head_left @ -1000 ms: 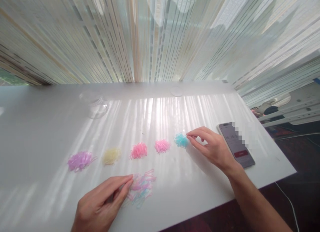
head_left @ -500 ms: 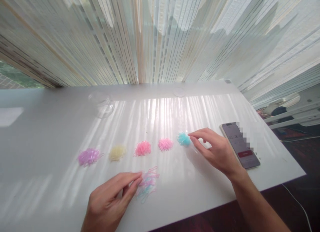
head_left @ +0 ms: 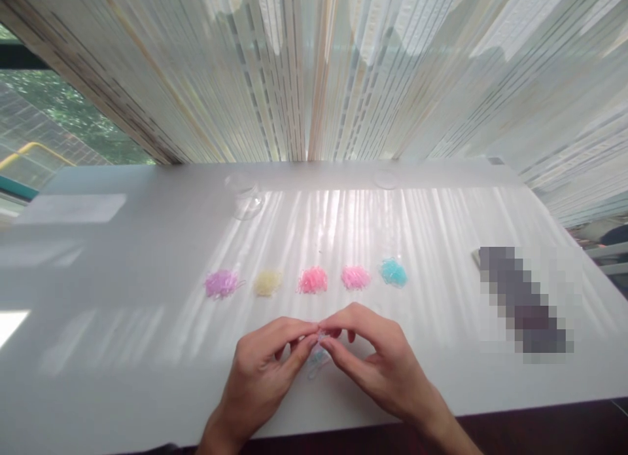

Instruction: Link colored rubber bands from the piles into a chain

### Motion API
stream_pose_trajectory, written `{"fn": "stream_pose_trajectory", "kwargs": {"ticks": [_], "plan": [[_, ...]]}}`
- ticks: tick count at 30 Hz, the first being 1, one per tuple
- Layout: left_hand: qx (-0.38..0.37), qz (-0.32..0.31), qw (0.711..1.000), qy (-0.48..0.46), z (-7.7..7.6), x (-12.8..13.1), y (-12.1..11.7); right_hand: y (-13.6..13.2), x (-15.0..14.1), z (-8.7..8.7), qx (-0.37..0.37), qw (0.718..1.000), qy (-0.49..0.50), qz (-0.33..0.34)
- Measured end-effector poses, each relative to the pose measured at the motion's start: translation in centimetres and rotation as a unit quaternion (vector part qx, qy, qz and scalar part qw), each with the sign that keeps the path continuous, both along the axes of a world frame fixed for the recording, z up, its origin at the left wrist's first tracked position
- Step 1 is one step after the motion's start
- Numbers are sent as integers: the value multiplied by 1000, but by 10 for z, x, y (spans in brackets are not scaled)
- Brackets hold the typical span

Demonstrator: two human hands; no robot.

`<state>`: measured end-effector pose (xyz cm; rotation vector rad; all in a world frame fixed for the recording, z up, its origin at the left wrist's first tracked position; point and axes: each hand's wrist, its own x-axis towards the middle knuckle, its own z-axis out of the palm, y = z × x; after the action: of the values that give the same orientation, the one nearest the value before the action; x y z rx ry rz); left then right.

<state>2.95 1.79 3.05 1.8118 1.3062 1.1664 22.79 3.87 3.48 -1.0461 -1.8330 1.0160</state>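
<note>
My left hand (head_left: pixel 275 370) is closed in a pinch on a bunch of mixed small rubber bands (head_left: pixel 318 364), which shows pale pink, lilac and blue below the fingertips. My right hand (head_left: pixel 377 357) meets it there, its thumb and forefinger pinching at the same bunch; most of the bands between the fingertips are hidden. Beyond the hands lies a row of sorted rubber bands: a purple pile (head_left: pixel 222 283), a yellow pile (head_left: pixel 267 283), a coral-pink pile (head_left: pixel 313 280), a light pink pile (head_left: pixel 356 277) and a turquoise pile (head_left: pixel 393 272).
A clear round container (head_left: pixel 246 203) lies toward the back of the white table (head_left: pixel 122 291), with a clear lid (head_left: pixel 387 179) farther right. A blurred-out phone (head_left: pixel 527 304) rests at the right. Striped curtains (head_left: pixel 314 75) hang behind the table.
My right hand has left the turquoise pile and moved left to the mixed bunch at my left fingertips. The left hand keeps its pinch. The camera view has turned left.
</note>
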Motion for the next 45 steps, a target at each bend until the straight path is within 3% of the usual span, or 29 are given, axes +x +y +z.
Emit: {"fn": "stream_pose_trajectory", "kwargs": {"ticks": [23,45], "plan": [[-3,-8,1000,15,-7,-5,-3,3,1,1,-27,999,-24,5],[5,41,999,1,-4,-7,-4,4,3,6,-8,999,-41,-24]]}}
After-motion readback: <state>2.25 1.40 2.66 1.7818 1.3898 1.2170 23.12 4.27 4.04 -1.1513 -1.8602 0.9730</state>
